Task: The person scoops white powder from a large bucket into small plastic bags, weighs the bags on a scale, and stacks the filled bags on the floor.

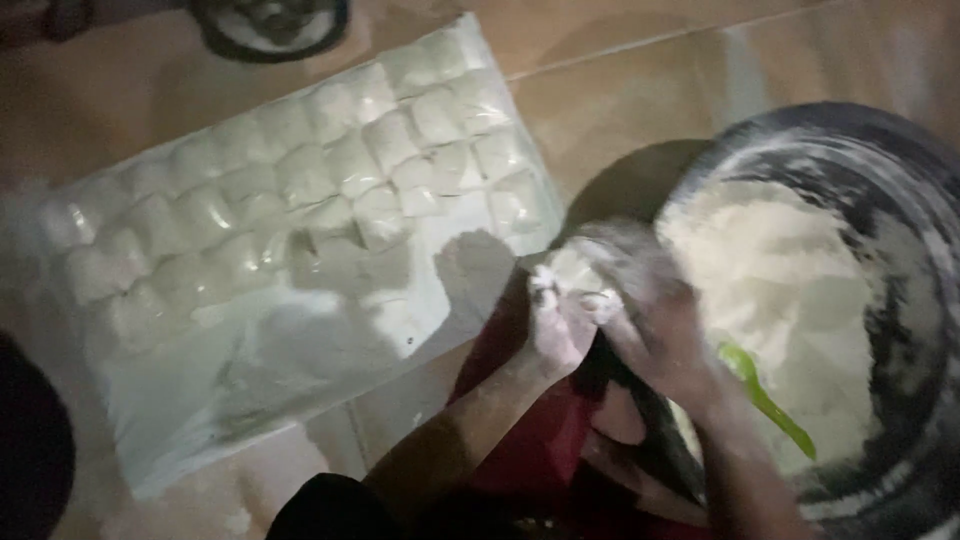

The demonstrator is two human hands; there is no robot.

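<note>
Both of my hands are dusted with flour and close together around a small lump of pale dough (573,268). My left hand (556,322) cups it from below. From above and the right, my right hand (650,315) wraps over it. They hover at the left rim of a big dark bowl (905,170) holding a large mass of dough (775,290). Rows of shaped dough pieces (300,190) lie on a plastic sheet (250,380) to the left.
A green strip (765,398) lies on the dough in the bowl near my right wrist. The sheet rests on a tiled floor (620,60). A dark round object (270,25) sits at the top edge. Red cloth (535,440) is under my arms.
</note>
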